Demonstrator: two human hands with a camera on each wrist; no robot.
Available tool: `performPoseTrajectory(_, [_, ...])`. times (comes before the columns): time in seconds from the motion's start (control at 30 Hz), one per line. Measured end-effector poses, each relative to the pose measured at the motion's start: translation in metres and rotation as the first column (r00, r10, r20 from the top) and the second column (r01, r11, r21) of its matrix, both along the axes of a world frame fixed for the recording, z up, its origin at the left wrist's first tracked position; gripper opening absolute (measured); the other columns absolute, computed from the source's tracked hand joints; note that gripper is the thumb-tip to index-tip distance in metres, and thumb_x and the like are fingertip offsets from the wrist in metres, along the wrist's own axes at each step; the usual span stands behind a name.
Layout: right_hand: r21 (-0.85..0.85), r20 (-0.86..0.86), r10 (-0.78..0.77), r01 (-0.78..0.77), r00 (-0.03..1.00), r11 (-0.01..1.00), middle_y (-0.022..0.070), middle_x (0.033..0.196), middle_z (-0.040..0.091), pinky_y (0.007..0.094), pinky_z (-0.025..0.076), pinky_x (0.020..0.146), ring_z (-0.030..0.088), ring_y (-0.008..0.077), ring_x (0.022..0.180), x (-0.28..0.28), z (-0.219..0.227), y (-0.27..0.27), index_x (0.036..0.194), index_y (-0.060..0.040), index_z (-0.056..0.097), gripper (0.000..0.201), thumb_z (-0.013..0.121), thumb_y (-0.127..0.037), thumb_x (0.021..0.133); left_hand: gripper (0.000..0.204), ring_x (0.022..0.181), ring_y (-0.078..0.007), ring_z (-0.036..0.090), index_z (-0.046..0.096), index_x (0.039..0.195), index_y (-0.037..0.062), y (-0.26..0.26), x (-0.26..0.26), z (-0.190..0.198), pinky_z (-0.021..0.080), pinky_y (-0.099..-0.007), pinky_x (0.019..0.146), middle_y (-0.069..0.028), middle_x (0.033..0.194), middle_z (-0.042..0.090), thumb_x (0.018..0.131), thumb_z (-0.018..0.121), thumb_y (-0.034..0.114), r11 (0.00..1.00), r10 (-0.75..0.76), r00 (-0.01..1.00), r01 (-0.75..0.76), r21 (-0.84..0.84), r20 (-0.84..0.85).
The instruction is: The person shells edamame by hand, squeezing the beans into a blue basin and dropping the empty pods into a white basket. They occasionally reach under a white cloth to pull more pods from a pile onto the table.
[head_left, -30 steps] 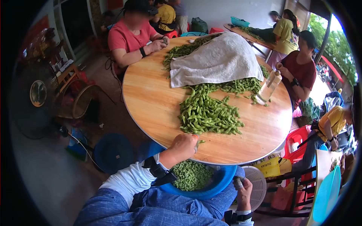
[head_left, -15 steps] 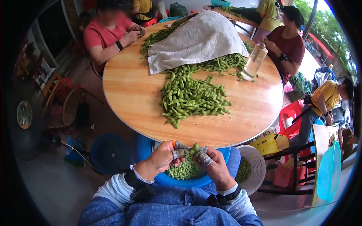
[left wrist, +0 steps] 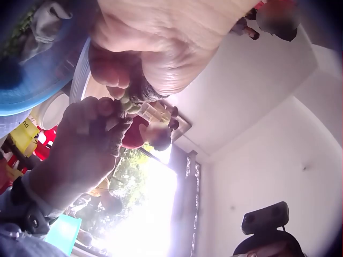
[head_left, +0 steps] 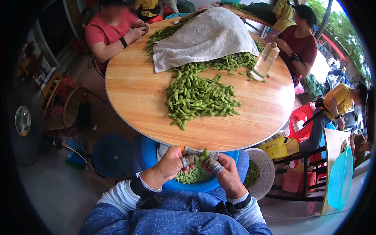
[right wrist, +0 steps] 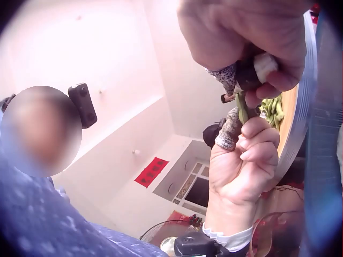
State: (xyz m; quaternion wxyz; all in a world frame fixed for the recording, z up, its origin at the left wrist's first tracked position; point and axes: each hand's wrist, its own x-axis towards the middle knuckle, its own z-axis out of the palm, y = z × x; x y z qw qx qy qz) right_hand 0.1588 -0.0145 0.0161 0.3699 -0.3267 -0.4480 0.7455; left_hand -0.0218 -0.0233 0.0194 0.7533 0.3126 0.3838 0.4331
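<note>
My left hand [head_left: 169,162] and right hand [head_left: 229,174] meet over a blue basin [head_left: 149,150], just in front of the table edge. Between their fingertips is one green soybean pod [head_left: 204,155], pinched from both sides; it also shows in the right wrist view as a green pod [right wrist: 243,109]. Grey knitted covers wrap the thumbs and some fingers of both hands. Shelled green beans [head_left: 190,176] lie in the basin below. A loose heap of pods [head_left: 199,96] spreads on the round wooden table [head_left: 133,94] ahead.
A pale towel [head_left: 203,39] covers a larger pod pile, with a clear bottle [head_left: 266,60] at its right. Right of my knee stands a white basket [head_left: 267,178] containing green matter. Two people in red tops sit at the table. A dark blue tub [head_left: 111,156] is on the floor.
My left hand has come back from the table's near edge with a pod, and my right hand has risen from beside the white basket to meet it. The head view has shifted too.
</note>
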Motion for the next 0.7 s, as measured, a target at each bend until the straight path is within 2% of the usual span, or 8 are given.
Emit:
performPoseTrajectory(0.23, [0.005,-0.002,0.006,-0.006,1.000,1.000,0.0005,0.087,0.057,0.0214,0.040,0.073,0.051,0.0078,0.080,0.002,0.005,-0.003,0.097,0.0007,0.054,0.020,0.054,-0.014,0.083,0.019,0.052,-0.0057,0.049,0.055,0.093,0.0006,-0.002,0.003,-0.004,0.037,-0.0172,0.041,-0.0019,0.068,0.056,0.078,0.059,0.010,0.999,0.027,1.000,-0.027,0.028,-0.012])
performPoseTrajectory(0.3, [-0.004,0.054,-0.004,0.005,0.999,1.000,0.0014,0.089,0.058,0.0211,0.041,0.073,0.051,0.0078,0.080,0.003,0.000,-0.004,0.099,0.0009,0.054,0.022,0.053,-0.014,0.083,0.017,0.051,-0.0055,0.048,0.055,0.092,0.0004,-0.001,0.001,-0.010,0.037,-0.0166,0.042,-0.0022,0.066,0.055,0.079,0.058,0.010,0.999,-0.022,0.999,0.024,0.036,-0.044])
performPoseTrajectory(0.4, [0.016,0.066,-0.125,0.124,0.990,0.992,-0.0012,0.075,0.055,0.0195,0.037,0.060,0.047,0.0063,0.065,-0.009,0.008,-0.007,0.088,-0.0006,0.057,0.025,0.059,-0.024,0.079,0.015,0.050,-0.0051,0.047,0.056,0.092,0.0005,-0.003,0.005,-0.005,0.036,-0.0162,0.042,-0.0019,0.064,0.055,0.079,0.057,0.008,0.999,-0.019,1.000,0.019,0.028,0.009])
performPoseTrajectory(0.5, [0.028,0.043,-0.115,0.114,0.992,0.993,-0.0005,0.076,0.056,0.0195,0.037,0.060,0.047,0.0062,0.065,-0.007,0.004,-0.007,0.089,0.0000,0.057,0.023,0.058,-0.021,0.080,0.015,0.052,-0.0051,0.047,0.056,0.093,0.0007,-0.004,0.005,-0.003,0.037,-0.0164,0.043,-0.0015,0.066,0.055,0.079,0.057,0.007,0.998,-0.033,0.999,0.032,0.058,0.012])
performPoseTrajectory(0.6, [0.010,-0.046,-0.025,0.025,0.999,1.000,0.0036,0.093,0.058,0.0232,0.043,0.075,0.053,0.0098,0.083,0.003,-0.006,-0.004,0.101,0.0021,0.053,0.024,0.054,-0.012,0.082,0.019,0.056,-0.0045,0.048,0.054,0.098,0.0005,-0.002,0.006,-0.020,0.037,-0.0162,0.044,-0.0003,0.071,0.056,0.079,0.053,0.003,0.996,0.002,0.997,0.004,0.084,-0.073])
performPoseTrajectory(0.7, [0.010,-0.057,-0.042,0.043,0.997,0.999,0.0043,0.094,0.058,0.0243,0.043,0.077,0.054,0.0107,0.085,-0.001,0.003,-0.005,0.102,0.0022,0.053,0.024,0.055,-0.009,0.081,0.019,0.058,-0.0032,0.048,0.054,0.097,0.0002,-0.001,0.006,-0.018,0.038,-0.0164,0.048,-0.0001,0.072,0.056,0.078,0.055,0.004,0.986,0.003,0.992,0.018,0.167,-0.125])
